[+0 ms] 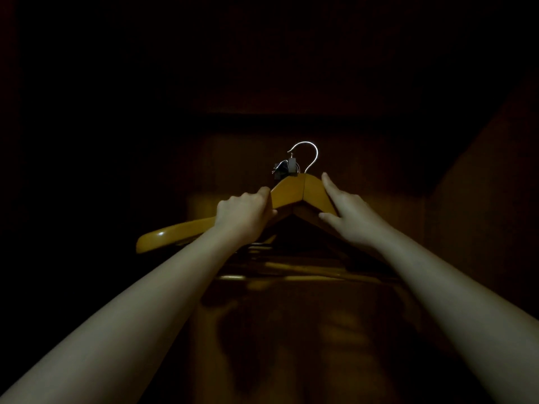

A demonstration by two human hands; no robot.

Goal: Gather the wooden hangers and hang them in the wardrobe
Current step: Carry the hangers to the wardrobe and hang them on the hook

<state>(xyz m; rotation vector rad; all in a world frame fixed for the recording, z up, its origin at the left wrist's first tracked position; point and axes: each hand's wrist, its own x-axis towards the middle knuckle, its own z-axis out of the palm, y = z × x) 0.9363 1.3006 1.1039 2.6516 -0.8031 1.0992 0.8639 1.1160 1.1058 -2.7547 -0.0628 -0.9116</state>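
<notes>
A yellow wooden hanger (294,192) with a metal hook (309,154) is held up inside a dark wardrobe. My left hand (245,214) grips its left shoulder with curled fingers. My right hand (347,214) pinches the right shoulder between a straight index finger on top and the thumb below. A small metal clip (283,167) sits by the hook's base. Below and behind, dim bars of several other hangers (277,266) show faintly. The rail is not visible in the dark.
The wardrobe's brown back panel (364,176) lies straight ahead, a side wall (481,185) rises at the right. The left side and top are black with nothing discernible.
</notes>
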